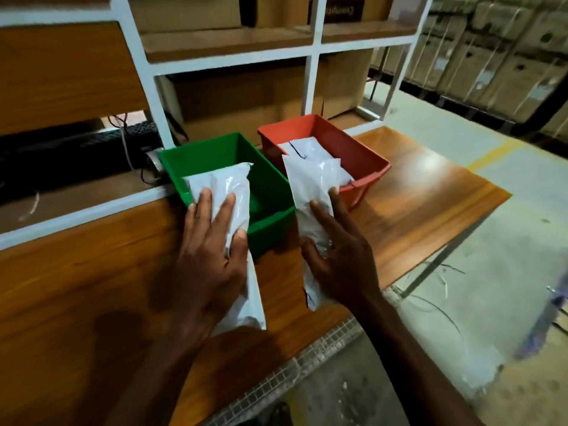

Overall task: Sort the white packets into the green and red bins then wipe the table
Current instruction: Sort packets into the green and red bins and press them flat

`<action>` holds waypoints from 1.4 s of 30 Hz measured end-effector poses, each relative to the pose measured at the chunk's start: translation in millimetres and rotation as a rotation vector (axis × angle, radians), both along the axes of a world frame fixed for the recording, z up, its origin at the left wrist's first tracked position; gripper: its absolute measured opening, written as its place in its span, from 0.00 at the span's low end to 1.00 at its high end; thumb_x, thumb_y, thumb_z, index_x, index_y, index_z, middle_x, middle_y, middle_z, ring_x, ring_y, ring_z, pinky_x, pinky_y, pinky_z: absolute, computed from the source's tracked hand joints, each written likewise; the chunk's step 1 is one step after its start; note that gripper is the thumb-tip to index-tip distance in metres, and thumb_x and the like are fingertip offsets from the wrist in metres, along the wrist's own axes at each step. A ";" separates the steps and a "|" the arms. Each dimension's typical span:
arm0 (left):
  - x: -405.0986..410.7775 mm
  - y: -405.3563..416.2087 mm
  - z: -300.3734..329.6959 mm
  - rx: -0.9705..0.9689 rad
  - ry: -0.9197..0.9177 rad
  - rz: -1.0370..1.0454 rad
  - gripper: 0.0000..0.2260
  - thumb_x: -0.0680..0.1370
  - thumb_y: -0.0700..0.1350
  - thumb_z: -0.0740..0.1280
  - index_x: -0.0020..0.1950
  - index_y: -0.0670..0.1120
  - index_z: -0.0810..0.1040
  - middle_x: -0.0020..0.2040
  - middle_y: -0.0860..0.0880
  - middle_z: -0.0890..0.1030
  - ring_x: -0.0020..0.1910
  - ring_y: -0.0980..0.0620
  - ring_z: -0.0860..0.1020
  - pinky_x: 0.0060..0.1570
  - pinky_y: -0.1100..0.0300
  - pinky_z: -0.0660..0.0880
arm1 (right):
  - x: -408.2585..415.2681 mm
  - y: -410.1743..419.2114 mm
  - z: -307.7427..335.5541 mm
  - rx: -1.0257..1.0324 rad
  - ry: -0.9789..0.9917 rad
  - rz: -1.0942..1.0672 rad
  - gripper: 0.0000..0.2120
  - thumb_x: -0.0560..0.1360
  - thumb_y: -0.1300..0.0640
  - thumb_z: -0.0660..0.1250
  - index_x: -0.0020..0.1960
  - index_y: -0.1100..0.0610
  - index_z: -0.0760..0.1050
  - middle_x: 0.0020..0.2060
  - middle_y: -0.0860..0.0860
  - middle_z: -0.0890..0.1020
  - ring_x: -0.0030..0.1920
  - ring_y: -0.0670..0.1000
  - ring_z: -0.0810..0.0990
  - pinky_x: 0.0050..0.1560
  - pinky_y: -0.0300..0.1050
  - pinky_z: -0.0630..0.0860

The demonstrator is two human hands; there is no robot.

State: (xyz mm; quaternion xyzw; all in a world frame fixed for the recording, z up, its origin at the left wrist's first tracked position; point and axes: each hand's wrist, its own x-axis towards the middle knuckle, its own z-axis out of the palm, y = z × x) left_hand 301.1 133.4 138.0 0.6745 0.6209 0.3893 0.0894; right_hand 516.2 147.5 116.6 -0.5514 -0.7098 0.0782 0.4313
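A: What's nearest the camera?

B: Two bare forearms reaching fwd over a wooden table (pixel 92 272). The left hand (pixel 212 250) grips a white packet (pixel 236 192), fingers spread on top, thumb curled round its right edge. The right hand (pixel 335 259) grips a second white packet (pixel 307 186), thumb round its left edge.

A: And the packets' far ends?

B: The left one tips over the green bin (pixel 270 186); the right one reaches the red bin (pixel 362 155). Bins sit side by side, approx. touching.

A: Anything in the bins?

B: More white packets (pixel 307 149) lie in the red one. Behind: a white shelf frame (pixel 313 75) w/ cardboard boxes (pixel 239 99).
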 end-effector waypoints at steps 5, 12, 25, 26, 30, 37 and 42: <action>-5.8 46.7 17.5 -0.010 0.012 0.141 0.25 0.81 0.55 0.54 0.79 0.58 0.61 0.82 0.54 0.51 0.81 0.53 0.49 0.76 0.54 0.49 | -14.4 84.1 25.0 0.001 -0.076 0.143 0.29 0.76 0.50 0.69 0.76 0.48 0.68 0.80 0.53 0.59 0.78 0.53 0.62 0.70 0.49 0.70; -18.3 89.9 22.4 -0.067 0.062 0.381 0.26 0.80 0.56 0.54 0.79 0.59 0.60 0.82 0.54 0.52 0.81 0.49 0.49 0.77 0.52 0.51 | -65.5 177.6 28.3 -0.073 -0.125 0.392 0.28 0.77 0.49 0.66 0.76 0.46 0.66 0.81 0.50 0.56 0.80 0.52 0.58 0.71 0.51 0.68; -31.5 124.1 6.2 -0.105 0.028 0.412 0.27 0.79 0.56 0.54 0.79 0.58 0.61 0.82 0.54 0.53 0.81 0.49 0.51 0.78 0.47 0.54 | -122.5 280.1 -59.9 -0.560 -0.479 0.401 0.27 0.80 0.52 0.62 0.77 0.53 0.60 0.81 0.58 0.47 0.80 0.63 0.52 0.77 0.56 0.59; -29.5 124.7 2.9 -0.100 0.036 0.410 0.26 0.79 0.56 0.54 0.79 0.58 0.62 0.82 0.53 0.53 0.81 0.49 0.51 0.78 0.46 0.55 | -122.0 282.3 -63.9 -0.578 -0.490 0.408 0.27 0.80 0.52 0.62 0.77 0.54 0.59 0.81 0.60 0.46 0.79 0.64 0.52 0.77 0.56 0.58; -35.7 131.7 -10.3 -0.056 0.000 0.378 0.26 0.80 0.57 0.54 0.78 0.55 0.65 0.82 0.50 0.55 0.80 0.48 0.53 0.78 0.55 0.47 | -125.3 285.0 -78.5 -0.634 -0.555 0.418 0.30 0.82 0.50 0.60 0.79 0.57 0.54 0.80 0.63 0.43 0.79 0.66 0.50 0.78 0.54 0.52; -46.3 138.3 -17.1 -0.056 -0.026 0.355 0.26 0.80 0.58 0.53 0.78 0.54 0.65 0.82 0.49 0.56 0.80 0.48 0.53 0.74 0.65 0.42 | -127.5 280.8 -76.8 -0.671 -0.628 0.421 0.31 0.84 0.45 0.55 0.82 0.53 0.47 0.80 0.61 0.37 0.80 0.63 0.37 0.78 0.55 0.42; -48.0 141.0 -17.5 -0.051 -0.043 0.347 0.29 0.78 0.61 0.50 0.78 0.55 0.65 0.82 0.49 0.56 0.80 0.47 0.53 0.76 0.58 0.48 | -132.0 279.7 -51.2 -0.637 -0.541 0.411 0.31 0.84 0.43 0.53 0.82 0.54 0.48 0.81 0.61 0.43 0.81 0.62 0.42 0.78 0.58 0.46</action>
